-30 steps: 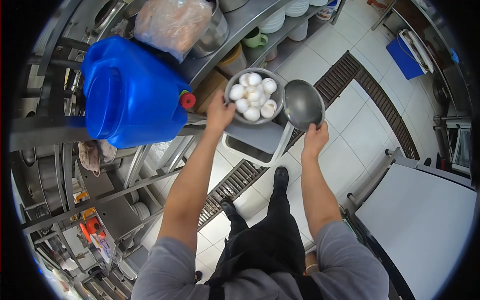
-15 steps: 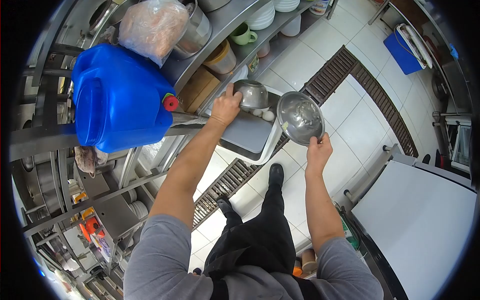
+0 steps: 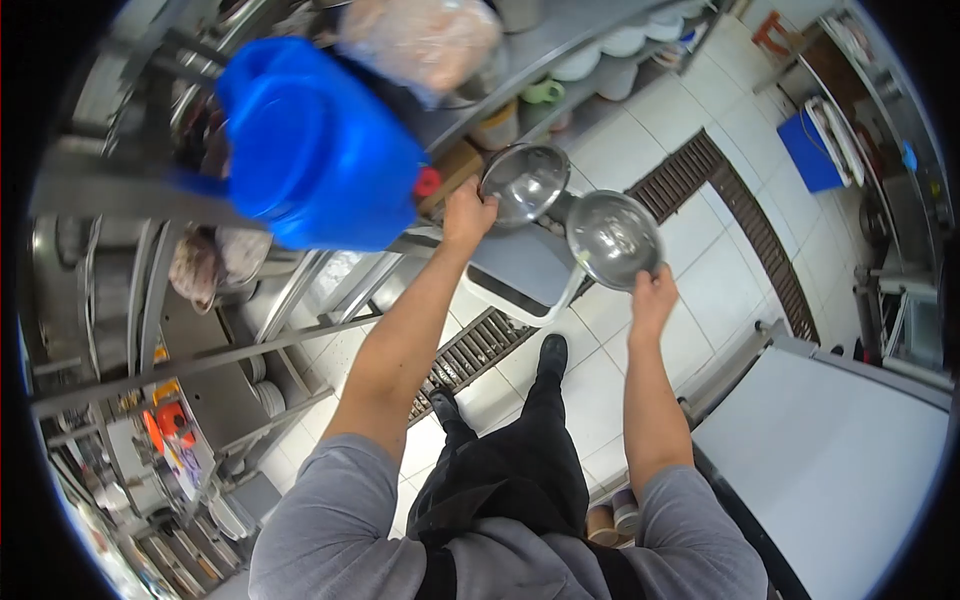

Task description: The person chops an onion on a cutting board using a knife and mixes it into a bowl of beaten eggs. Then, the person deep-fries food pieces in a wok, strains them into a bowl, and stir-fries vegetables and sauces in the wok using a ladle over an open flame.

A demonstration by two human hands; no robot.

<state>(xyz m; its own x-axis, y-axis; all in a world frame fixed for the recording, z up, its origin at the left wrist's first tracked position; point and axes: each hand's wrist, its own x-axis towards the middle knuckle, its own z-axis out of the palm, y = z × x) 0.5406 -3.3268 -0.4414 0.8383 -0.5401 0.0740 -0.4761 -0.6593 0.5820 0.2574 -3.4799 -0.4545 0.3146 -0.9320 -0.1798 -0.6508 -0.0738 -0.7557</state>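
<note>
In my left hand is a metal bowl, gripped by its rim and tilted so its shiny inside shows. My right hand holds a second metal bowl by its near rim, with pale wet residue and a small greenish bit in it. The two bowls are side by side at nearly the same height. Below them stands a white-rimmed bin with a grey panel over part of its opening. The bowls hide the bin's far end.
A large blue jug stands at left beside a bag of pinkish contents. Steel shelving holds bowls and a green cup. A floor drain grate crosses the tiles. At right is a white-topped unit.
The left bowl has turned from underside showing to inside showing, and it moved up off the bin. The right bowl shifted slightly right. The camera view has swung left.
</note>
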